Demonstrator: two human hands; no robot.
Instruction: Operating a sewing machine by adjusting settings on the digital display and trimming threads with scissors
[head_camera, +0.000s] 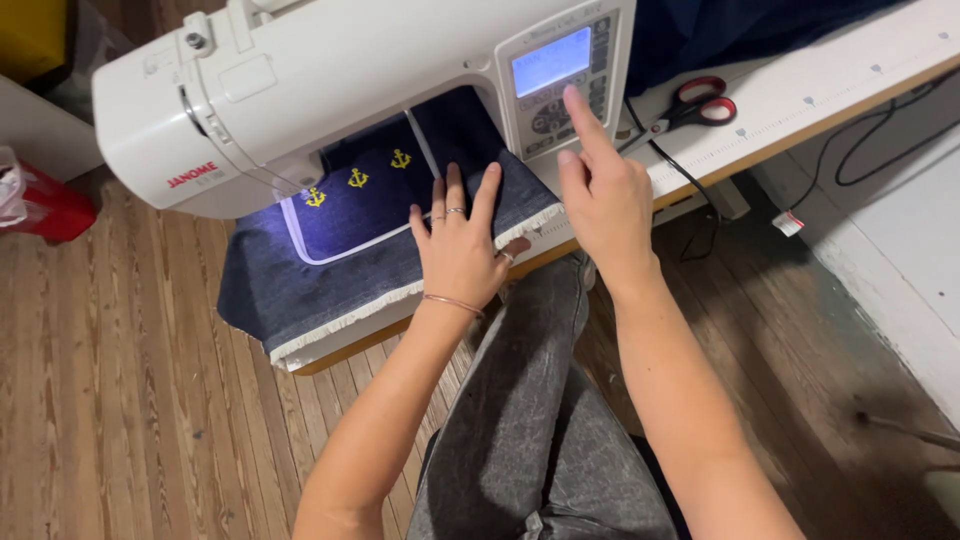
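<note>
A white embroidery sewing machine (330, 75) stands on a white table (800, 95). Dark blue denim fabric (300, 285) with a frayed white edge lies under its arm, held in a white hoop (330, 250). Three yellow anchors (357, 179) are stitched on it, lit by the machine's lamp. My left hand (462, 245) rests flat on the denim, fingers spread, with rings and a thin bracelet. My right hand (600, 185) points its index finger up at the button panel (565, 105), just below the lit blue screen (551, 61).
Red-handled scissors (695, 105) lie on the table right of the machine, with black cables (700, 200) trailing off the edge. Dark blue cloth (720, 30) is piled behind. My grey-trousered legs (540, 420) are below. A red object (50, 205) sits on the wooden floor at left.
</note>
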